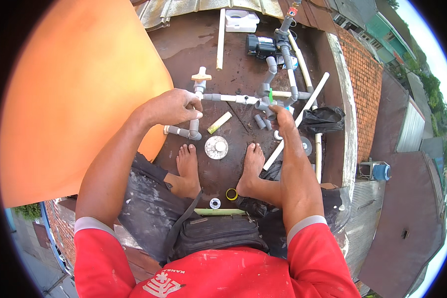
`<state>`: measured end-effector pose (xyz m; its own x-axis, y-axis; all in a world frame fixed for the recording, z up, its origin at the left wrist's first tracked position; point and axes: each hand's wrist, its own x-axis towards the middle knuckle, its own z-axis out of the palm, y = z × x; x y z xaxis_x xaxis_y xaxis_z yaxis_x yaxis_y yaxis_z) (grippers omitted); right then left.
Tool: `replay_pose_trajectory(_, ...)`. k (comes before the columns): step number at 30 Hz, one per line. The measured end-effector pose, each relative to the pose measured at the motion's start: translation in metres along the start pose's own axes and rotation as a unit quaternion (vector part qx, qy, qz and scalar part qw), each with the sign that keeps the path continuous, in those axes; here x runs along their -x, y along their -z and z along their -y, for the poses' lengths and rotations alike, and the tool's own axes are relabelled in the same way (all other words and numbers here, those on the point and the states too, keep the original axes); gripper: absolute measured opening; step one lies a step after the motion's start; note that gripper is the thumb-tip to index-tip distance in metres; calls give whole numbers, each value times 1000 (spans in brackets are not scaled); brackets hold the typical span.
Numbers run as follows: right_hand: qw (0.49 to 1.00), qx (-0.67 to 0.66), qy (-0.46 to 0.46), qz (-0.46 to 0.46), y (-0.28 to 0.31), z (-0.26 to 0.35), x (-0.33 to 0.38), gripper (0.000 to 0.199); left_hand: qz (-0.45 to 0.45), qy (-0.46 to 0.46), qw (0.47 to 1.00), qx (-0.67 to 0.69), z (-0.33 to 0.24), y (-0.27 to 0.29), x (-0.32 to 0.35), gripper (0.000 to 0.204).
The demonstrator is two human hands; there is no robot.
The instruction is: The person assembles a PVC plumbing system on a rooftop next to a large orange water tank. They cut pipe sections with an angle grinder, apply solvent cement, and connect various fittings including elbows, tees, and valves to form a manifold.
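Observation:
My left hand (173, 106) has its fingers curled round the short upright pipe below a valve with a cream handle (201, 76). Beneath it, a grey elbow (194, 134) links to the side of a big orange tank (94, 99). From the valve a white PVC pipe (228, 98) runs right to a grey pipe fitting (264, 106). My right hand (285, 121) grips that fitting, thumb on its near side; its other fingers are partly hidden. Two short grey couplings (260, 121) lie beside my right hand, and a stained short pipe (219, 122) lies between both hands.
A black water pump (261, 45) and a white plastic box (242, 21) stand at the far side. A long white pipe (303, 113) slants beside my right arm, near a black plastic bag (324, 119). A round white lid (216, 147) and yellow tape roll (231, 194) lie between my feet. A parapet (343, 99) borders the right.

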<state>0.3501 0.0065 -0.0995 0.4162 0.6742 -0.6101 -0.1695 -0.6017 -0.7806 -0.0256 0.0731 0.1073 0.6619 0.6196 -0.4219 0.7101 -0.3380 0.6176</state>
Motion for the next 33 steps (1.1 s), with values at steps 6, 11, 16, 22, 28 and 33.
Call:
replay_pose_trajectory(6, 991, -89, 101, -13, -18, -70, -3, 37, 30, 38, 999, 4, 1, -6, -10, 34)
replay_pose_trajectory(11, 980, -123, 151, -34, -20, -68, -12, 32, 43, 57, 997, 13, 18, -11, -11, 33)
replay_pose_trajectory(16, 976, -132, 172, -31, -20, -59, -20, 27, 48, 73, 996, 13, 20, -10, -11, 34)
replay_pose_trajectory(22, 980, -106, 166, -44, -22, -55, -19, 29, 56, 85, 995, 15, 17, -13, -8, 35)
replay_pose_trajectory(28, 975, -122, 178, -48, -27, -51, -23, 30, 63, 61, 996, -31, 16, -9, -6, 38)
replay_pose_trajectory(33, 974, -127, 185, -32, -26, -54, -25, 25, 76, 44, 996, -28, 19, -9, -8, 39)
